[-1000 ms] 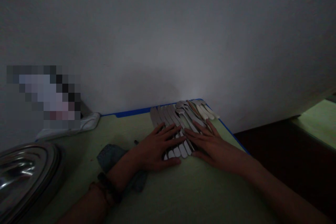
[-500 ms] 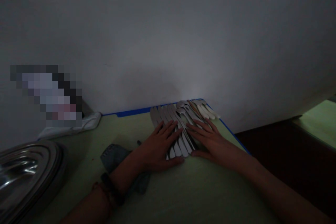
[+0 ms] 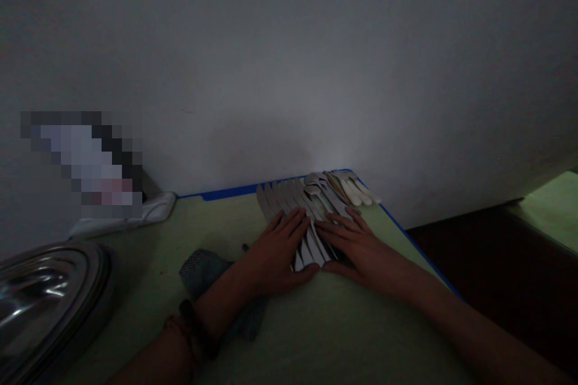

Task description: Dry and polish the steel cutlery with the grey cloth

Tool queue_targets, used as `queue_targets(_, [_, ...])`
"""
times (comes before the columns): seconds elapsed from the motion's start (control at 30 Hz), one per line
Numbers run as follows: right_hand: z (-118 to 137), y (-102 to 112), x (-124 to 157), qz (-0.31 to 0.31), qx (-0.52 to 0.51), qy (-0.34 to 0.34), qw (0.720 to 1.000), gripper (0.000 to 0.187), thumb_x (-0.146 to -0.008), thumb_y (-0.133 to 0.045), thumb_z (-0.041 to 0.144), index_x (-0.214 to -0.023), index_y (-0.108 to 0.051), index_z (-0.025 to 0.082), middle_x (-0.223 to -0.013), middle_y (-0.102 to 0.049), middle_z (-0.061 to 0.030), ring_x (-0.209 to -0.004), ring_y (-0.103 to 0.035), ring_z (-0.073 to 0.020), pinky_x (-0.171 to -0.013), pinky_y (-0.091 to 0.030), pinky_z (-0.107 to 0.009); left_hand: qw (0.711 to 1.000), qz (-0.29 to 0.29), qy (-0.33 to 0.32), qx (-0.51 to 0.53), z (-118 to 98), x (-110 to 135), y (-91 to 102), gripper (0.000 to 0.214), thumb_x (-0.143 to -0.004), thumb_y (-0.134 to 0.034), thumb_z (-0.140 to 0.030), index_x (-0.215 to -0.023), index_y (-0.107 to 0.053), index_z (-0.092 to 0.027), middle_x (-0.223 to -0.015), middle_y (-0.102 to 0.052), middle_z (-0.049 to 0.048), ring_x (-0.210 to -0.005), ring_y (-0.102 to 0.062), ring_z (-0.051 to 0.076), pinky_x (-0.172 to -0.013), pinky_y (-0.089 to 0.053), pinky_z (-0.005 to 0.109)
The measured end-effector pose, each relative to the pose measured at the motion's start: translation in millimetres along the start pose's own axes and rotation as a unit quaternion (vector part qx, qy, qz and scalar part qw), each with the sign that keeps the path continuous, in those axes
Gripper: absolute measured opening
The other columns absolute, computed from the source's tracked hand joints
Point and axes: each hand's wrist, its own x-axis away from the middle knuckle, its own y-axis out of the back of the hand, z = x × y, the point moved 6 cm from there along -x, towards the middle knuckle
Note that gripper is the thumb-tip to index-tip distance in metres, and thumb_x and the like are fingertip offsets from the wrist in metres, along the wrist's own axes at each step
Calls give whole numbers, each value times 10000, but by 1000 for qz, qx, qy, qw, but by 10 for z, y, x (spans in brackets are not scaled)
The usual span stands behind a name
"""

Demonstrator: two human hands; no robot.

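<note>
A row of metal cutlery (image 3: pixel 289 198), knives and spoons laid side by side, lies on the pale green table (image 3: pixel 343 337) near the wall. My left hand (image 3: pixel 277 252) rests flat on the left part of the row, fingers stretched out. My right hand (image 3: pixel 354 243) lies flat on the right part, fingers spread, its fingertips close to those of the left. A few white-handled pieces (image 3: pixel 361 192) lie at the row's far right, uncovered. A dark band sits on my left wrist.
A grey cloth (image 3: pixel 203 267) lies under my left forearm. A shiny metal lid or tray (image 3: pixel 45 295) sits at the left. A white cloth (image 3: pixel 153 210) lies by the wall. The table's blue edge (image 3: pixel 406 234) drops off to a dark floor at the right.
Both hands have drawn slightly closer together over the cutlery, and the pieces under them sit more tightly bunched. The view has shifted a little.
</note>
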Motion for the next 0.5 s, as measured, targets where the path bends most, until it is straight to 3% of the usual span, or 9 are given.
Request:
queue_targets(0.2, [24, 9, -11, -7, 0, 14, 1000, 501, -856, -433, 461, -1300, -430, 229, -1344, -478, -33, -1298, -325, -245, -1084, -187, -539, 997, -6, 76, -11, 110, 17, -33, 938, -781, -281, -715, -1397, -188, -14, -1475, -107, 223, -1358, -13, 332, -1101, -59, 506])
queue_targets(0.5, [81, 26, -21, -22, 6, 12, 1000, 489, -864, -433, 436, -1298, -432, 211, -1327, -497, -40, -1279, -357, -226, -1098, -191, -496, 998, -11, 65, 13, 120, 33, -8, 917, -764, -319, -721, -1399, -211, -69, -1475, -190, 188, -1355, -132, 321, -1100, -144, 468])
